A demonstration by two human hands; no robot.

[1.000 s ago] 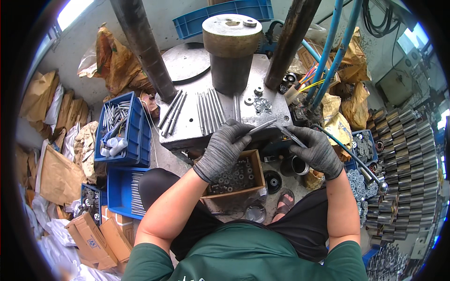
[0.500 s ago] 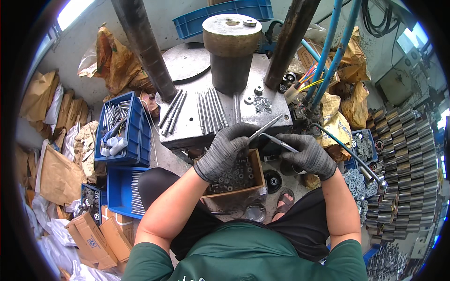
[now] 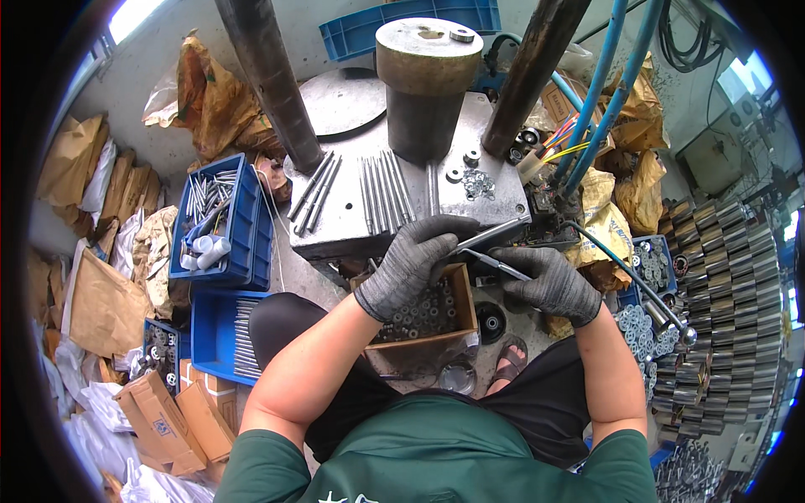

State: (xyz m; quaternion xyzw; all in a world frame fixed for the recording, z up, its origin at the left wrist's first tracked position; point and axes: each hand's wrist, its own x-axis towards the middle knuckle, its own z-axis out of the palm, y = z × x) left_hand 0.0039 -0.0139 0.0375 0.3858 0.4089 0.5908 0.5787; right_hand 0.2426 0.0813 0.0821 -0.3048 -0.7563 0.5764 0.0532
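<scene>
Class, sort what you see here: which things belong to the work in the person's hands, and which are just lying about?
In hand:
left hand
right hand
metal rods held between them
cardboard box of small metal parts

Lying about:
blue crate of rods
brown paper bags
stacked metal cylinders
blue hoses

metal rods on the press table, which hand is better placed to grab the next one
Left, probably. The left hand sits right at the plate edge below the row of loose rods. The right hand is farther off, gripping a thin rod.
</scene>
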